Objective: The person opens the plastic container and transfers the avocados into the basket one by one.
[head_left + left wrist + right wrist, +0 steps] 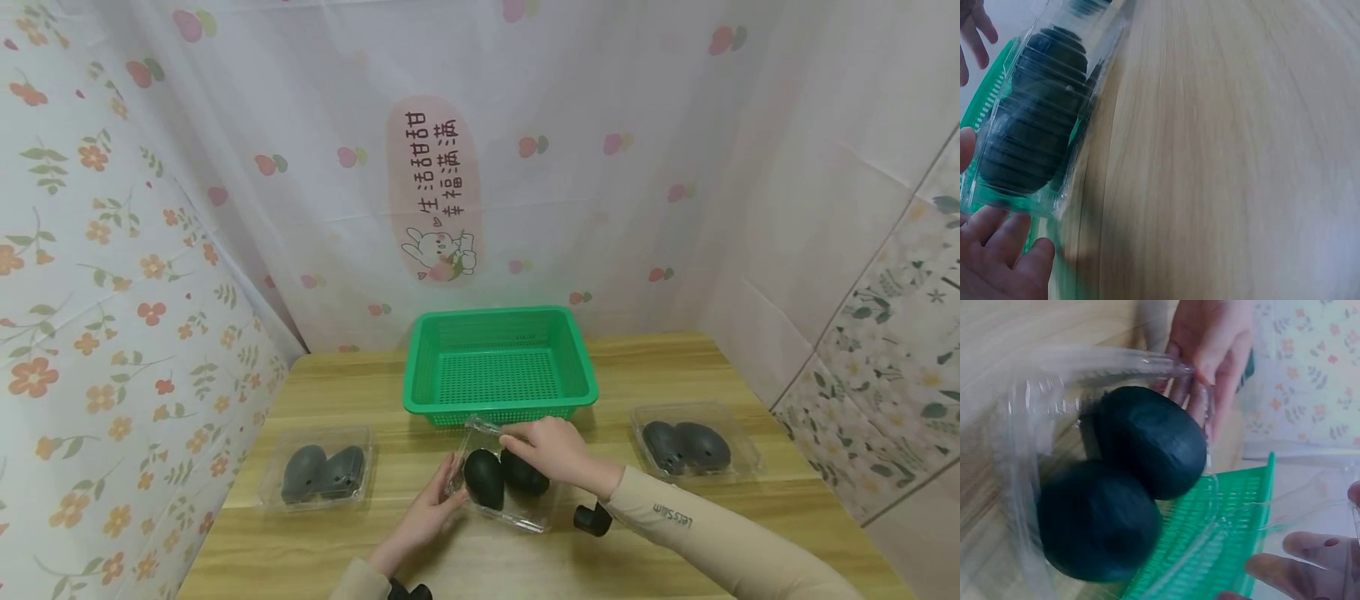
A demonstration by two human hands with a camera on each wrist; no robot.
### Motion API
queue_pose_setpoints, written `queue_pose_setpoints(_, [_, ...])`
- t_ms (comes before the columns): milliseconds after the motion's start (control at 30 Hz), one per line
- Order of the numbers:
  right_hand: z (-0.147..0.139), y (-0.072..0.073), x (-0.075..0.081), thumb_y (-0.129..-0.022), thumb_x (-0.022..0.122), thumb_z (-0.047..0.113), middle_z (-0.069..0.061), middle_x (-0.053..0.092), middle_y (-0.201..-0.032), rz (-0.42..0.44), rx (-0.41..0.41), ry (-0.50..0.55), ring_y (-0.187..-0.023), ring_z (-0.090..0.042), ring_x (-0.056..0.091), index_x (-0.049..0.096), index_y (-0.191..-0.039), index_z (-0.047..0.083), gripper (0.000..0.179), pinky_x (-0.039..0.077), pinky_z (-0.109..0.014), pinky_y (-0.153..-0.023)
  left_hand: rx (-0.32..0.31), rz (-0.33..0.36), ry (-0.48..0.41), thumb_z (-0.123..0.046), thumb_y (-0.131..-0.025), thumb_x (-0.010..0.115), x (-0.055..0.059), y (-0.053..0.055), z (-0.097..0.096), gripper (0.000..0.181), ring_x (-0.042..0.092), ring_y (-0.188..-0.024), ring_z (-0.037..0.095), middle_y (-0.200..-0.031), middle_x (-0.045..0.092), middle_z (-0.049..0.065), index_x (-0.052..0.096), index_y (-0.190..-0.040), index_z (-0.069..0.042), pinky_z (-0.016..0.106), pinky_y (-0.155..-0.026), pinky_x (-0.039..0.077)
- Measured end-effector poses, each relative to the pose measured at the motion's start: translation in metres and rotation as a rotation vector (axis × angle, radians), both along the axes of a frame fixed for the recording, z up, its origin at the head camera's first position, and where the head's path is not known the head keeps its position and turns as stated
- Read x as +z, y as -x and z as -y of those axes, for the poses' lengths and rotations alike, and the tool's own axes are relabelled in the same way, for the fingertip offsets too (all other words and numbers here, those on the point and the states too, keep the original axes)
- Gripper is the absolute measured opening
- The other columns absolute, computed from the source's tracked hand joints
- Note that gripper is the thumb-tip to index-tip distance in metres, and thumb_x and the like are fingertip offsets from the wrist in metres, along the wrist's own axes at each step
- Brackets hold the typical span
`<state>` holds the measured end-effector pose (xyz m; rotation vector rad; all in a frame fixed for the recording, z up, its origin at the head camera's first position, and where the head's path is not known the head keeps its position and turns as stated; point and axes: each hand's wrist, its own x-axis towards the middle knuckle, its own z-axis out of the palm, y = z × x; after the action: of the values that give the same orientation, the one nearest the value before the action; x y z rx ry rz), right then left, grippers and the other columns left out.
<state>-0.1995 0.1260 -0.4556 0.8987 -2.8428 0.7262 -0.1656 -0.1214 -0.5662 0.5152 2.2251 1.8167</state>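
Note:
A clear plastic clamshell box is held tilted above the table, and two dark green avocados lie side by side in it. My left hand grips the box's left side; in the right wrist view its thumb presses on the rim with the fingers beneath. My right hand reaches over the top of the box. The right wrist view shows the raised clear lid between that hand's thumb and fingers. Through the box wall, the left wrist view shows the avocados.
A green plastic basket stands at the back of the wooden table. Similar clear boxes with two dark avocados each sit on the left and right. Patterned curtains hang behind and at the sides.

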Motion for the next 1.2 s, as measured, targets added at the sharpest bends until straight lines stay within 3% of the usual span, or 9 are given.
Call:
queue_pose_setpoints(133, [-0.004, 0.004, 0.011, -0.100, 0.052, 0.034, 0.002, 0.070, -0.077, 0.109, 0.015, 0.074, -0.063, -0.009, 0.061, 0.072, -0.113, 0.006, 0.037, 0.053, -0.031, -0.064, -0.003, 0.009, 0.015, -0.014, -0.099, 0.055, 0.000, 0.002, 0.007, 0.074, 0.022, -0.139, 0.041, -0.151, 0.025, 0.027, 0.008, -0.149, 0.011, 0.028, -0.111, 0.016])
queue_pose_setpoints(233, [-0.009, 0.008, 0.016, -0.101, 0.052, 0.034, 0.005, 0.060, -0.064, 0.187, 0.015, 0.121, -0.053, -0.008, 0.050, 0.075, -0.102, 0.008, 0.035, 0.046, -0.028, -0.056, 0.007, 0.006, 0.039, -0.015, -0.099, 0.055, 0.001, 0.003, 0.011, 0.072, 0.024, -0.138, 0.044, -0.149, 0.027, 0.029, 0.010, -0.149, 0.012, 0.043, -0.112, 0.019])
queue_pose_setpoints(367, [-0.015, 0.013, 0.018, -0.101, 0.051, 0.037, 0.007, 0.028, -0.053, 0.253, -0.001, 0.164, -0.049, -0.008, 0.023, 0.075, -0.095, 0.009, 0.037, 0.029, -0.025, -0.051, 0.023, -0.006, 0.060, -0.015, -0.100, 0.054, 0.003, 0.003, 0.014, 0.070, 0.029, -0.134, 0.047, -0.146, 0.032, 0.031, 0.013, -0.148, 0.014, 0.051, -0.109, 0.024])
queue_pose_setpoints(533, [-0.022, 0.016, 0.018, -0.100, 0.051, 0.036, 0.009, 0.028, -0.050, 0.320, -0.002, 0.225, -0.045, -0.007, 0.028, 0.066, -0.072, 0.012, 0.040, 0.031, -0.023, -0.045, 0.017, 0.009, 0.030, -0.015, -0.101, 0.053, 0.003, 0.006, 0.016, 0.068, 0.032, -0.134, 0.044, -0.144, 0.035, 0.031, 0.012, -0.147, 0.015, 0.034, -0.109, 0.031])
queue_pose_setpoints(633, [-0.025, 0.016, 0.019, -0.100, 0.051, 0.035, 0.005, 0.037, -0.050, 0.402, -0.021, 0.255, -0.045, -0.010, 0.040, 0.056, -0.065, 0.008, 0.045, 0.044, -0.027, -0.043, 0.014, 0.014, 0.008, -0.014, -0.101, 0.052, 0.001, 0.009, 0.016, 0.068, 0.033, -0.134, 0.043, -0.144, 0.035, 0.031, 0.012, -0.147, 0.016, 0.022, -0.105, 0.032])
queue_pose_setpoints(800, [-0.033, 0.016, 0.017, -0.100, 0.052, 0.034, -0.015, 0.066, -0.083, 0.509, -0.067, 0.341, -0.070, -0.026, 0.065, 0.070, -0.094, -0.006, 0.044, 0.057, -0.040, -0.053, 0.032, 0.010, -0.002, -0.016, -0.102, 0.050, 0.000, 0.014, 0.017, 0.066, 0.037, -0.132, 0.042, -0.143, 0.037, 0.030, 0.014, -0.146, 0.016, 0.027, -0.105, 0.036])
queue_pose_setpoints(867, [-0.037, 0.016, 0.016, -0.100, 0.051, 0.033, -0.023, 0.068, -0.101, 0.543, -0.077, 0.381, -0.079, -0.033, 0.068, 0.068, -0.110, -0.008, 0.045, 0.058, -0.041, -0.054, 0.056, 0.020, -0.010, -0.015, -0.102, 0.050, -0.001, 0.015, 0.017, 0.064, 0.038, -0.131, 0.043, -0.142, 0.039, 0.031, 0.016, -0.146, 0.016, 0.033, -0.105, 0.039])
queue_pose_setpoints(933, [-0.040, 0.016, 0.014, -0.101, 0.050, 0.032, -0.025, 0.066, -0.109, 0.570, -0.075, 0.410, -0.083, -0.037, 0.069, 0.065, -0.115, -0.010, 0.047, 0.058, -0.041, -0.055, 0.083, 0.023, -0.021, -0.014, -0.102, 0.049, 0.000, 0.016, 0.017, 0.062, 0.040, -0.129, 0.044, -0.140, 0.040, 0.032, 0.018, -0.145, 0.017, 0.037, -0.104, 0.041])
queue_pose_setpoints(1200, [-0.050, 0.011, 0.008, -0.103, 0.047, 0.030, -0.027, 0.065, -0.112, 0.584, -0.047, 0.473, -0.085, -0.033, 0.069, 0.061, -0.120, -0.012, 0.048, 0.059, -0.041, -0.058, 0.172, 0.007, 0.003, -0.016, -0.101, 0.052, 0.000, 0.024, 0.014, 0.058, 0.047, -0.126, 0.040, -0.133, 0.052, 0.028, 0.028, -0.143, 0.016, 0.027, -0.104, 0.037])
